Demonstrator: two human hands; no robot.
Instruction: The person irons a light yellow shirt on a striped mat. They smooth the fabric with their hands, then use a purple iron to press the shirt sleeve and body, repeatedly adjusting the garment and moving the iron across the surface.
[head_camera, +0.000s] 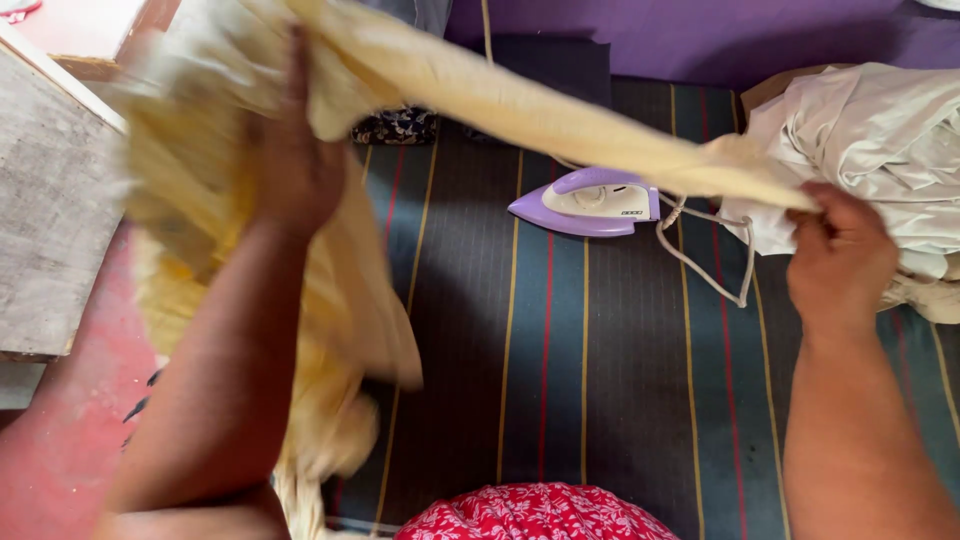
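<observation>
- Your left hand (300, 165): raised at the upper left, back of the hand toward the camera, fingers stretched upward and pressed into the pale yellow cloth (520, 105). Whether they pinch a fold on the far side you cannot tell; the cloth is blurred here.
- Your right hand (838, 255): at the right, fingers curled shut in a fist around the narrow end of the same cloth, just in front of the white heap.
- Pale yellow cloth: 1 piece, held in the air between your 2 hands. It runs as a twisted band from the upper left down to your right fist; its bulk hangs loose over and beside your left forearm, down to the lower left edge of the view.
- Striped mat (600, 380): dark grey-blue with thin yellow and red lines, spread flat beneath the cloth.
- Iron (590, 202): 1, lilac and white, lying on the mat under the stretched band, apart from both hands; its pale cord (715, 262) loops on the mat toward your right hand.
- Heap of white fabric (880, 140): crumpled at the upper right, behind your right hand.
- Red floral garment (535, 515): at the bottom edge, centre.
- Grey wooden board (50, 230): at the left edge, beside a red floor (50, 460).
</observation>
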